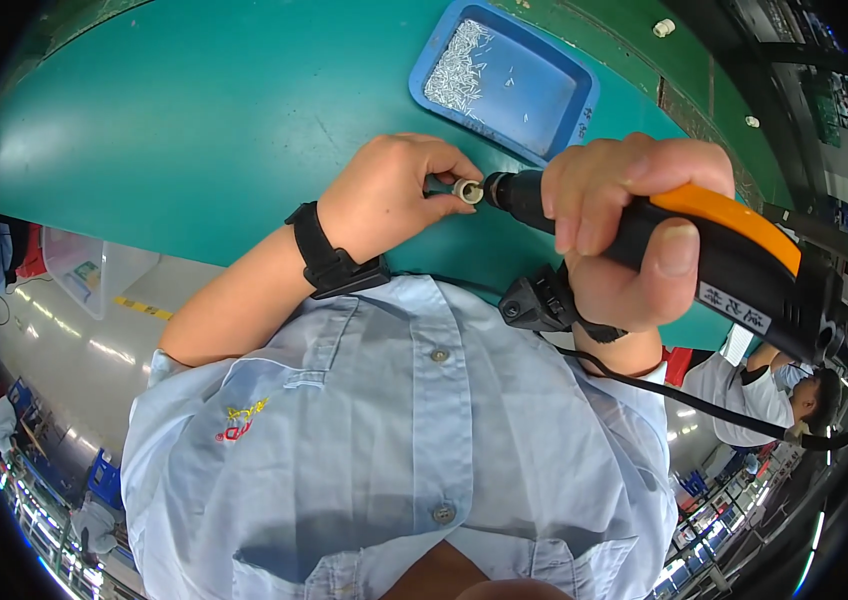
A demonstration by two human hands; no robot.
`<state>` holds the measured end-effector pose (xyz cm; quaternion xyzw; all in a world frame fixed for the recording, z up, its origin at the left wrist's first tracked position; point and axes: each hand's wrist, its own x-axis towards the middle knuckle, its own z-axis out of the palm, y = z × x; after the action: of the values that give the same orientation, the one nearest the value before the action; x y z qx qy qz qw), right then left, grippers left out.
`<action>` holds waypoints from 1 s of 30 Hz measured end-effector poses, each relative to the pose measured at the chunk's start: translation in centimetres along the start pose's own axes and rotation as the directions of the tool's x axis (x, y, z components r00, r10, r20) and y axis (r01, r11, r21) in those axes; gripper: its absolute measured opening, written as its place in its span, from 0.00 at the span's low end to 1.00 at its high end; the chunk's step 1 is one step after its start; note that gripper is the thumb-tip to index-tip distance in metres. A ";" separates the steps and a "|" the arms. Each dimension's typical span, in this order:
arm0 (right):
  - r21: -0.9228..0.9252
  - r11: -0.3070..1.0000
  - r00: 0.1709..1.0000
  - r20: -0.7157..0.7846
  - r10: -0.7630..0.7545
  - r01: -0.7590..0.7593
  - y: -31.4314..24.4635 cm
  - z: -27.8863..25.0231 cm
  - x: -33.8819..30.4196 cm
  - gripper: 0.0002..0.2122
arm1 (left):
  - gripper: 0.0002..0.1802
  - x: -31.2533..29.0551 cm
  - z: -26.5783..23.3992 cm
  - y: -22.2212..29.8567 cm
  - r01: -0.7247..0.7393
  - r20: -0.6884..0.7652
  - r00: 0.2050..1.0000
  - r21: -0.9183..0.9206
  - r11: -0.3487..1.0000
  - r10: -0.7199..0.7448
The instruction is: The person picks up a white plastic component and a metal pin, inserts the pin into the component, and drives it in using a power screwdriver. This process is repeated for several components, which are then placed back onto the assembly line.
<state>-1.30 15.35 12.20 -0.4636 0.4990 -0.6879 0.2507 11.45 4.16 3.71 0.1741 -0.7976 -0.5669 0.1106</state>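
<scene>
Between the thumb and fingers of my left hand (pixel 384 190) is a small whitish round fitting (pixel 468 191), its hollow end turned to the right. My right hand (pixel 634 215) is wrapped round a black electric screwdriver (pixel 719 240) with an orange lever. The tool lies roughly level, its tip pointing left at the fitting's opening. Tip and fitting are very close; whether they touch I cannot tell. Beyond my hands sits a blue tray (pixel 554 95) with many small silvery pins or screws (pixel 459 70) heaped at its left end.
A green tabletop (pixel 194 130) spreads under my hands. From the screwdriver's rear a black cable (pixel 684 398) loops past my right forearm. A clear plastic bin (pixel 84 270) stands on the floor at left. Other people sit at the far left and at the right (pixel 754 400).
</scene>
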 end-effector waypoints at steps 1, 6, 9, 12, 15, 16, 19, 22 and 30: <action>0.001 1.000 1.000 0.011 0.004 -0.004 -0.1 0.0 0.2 0.17 | 0.11 0.0 0.0 0.1 0.007 0.002 1.000 -0.007 1.000 -0.007; -0.005 0.999 0.999 0.027 0.034 -0.034 -0.3 0.8 0.8 0.16 | 0.12 0.1 -0.2 -0.1 -0.009 -0.008 1.000 -0.014 1.000 0.009; -0.026 0.999 0.999 0.038 0.035 -0.034 0.1 1.1 1.4 0.16 | 0.12 0.4 -0.6 -0.2 -0.033 -0.014 0.999 0.021 0.999 0.033; -0.058 0.998 0.998 0.065 -0.001 0.005 0.4 1.3 1.8 0.16 | 0.12 0.3 -0.6 -0.4 -0.081 -0.021 0.996 0.060 0.995 0.082; -0.043 0.999 0.998 0.065 0.009 -0.006 0.2 1.8 1.1 0.16 | 0.11 0.0 -0.4 -0.5 -0.157 -0.023 0.987 0.109 0.982 0.161; -0.034 0.999 0.997 0.073 -0.017 0.019 0.3 1.8 1.1 0.16 | 0.11 -0.1 -0.3 -0.4 -0.157 -0.008 0.987 0.120 0.980 0.159; 0.004 1.000 0.991 0.129 0.020 -0.020 0.1 1.3 1.7 0.16 | 0.12 -0.4 -0.7 0.0 -0.167 0.008 0.986 0.166 0.972 0.168; 0.258 0.965 0.995 0.070 -0.075 0.054 -2.2 -0.2 1.1 0.16 | 0.13 -0.4 -1.5 -0.1 -0.193 0.054 0.981 0.145 0.970 0.187; 0.229 0.861 0.889 -0.053 -0.455 0.455 -6.2 -4.9 1.7 0.16 | 0.13 12.3 -10.2 1.2 -0.099 -0.150 0.967 0.520 0.848 0.205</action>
<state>-5.68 18.51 18.26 -0.5360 0.2900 -0.7812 0.1351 3.81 -9.29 8.01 0.1893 -0.9147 -0.3053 0.1851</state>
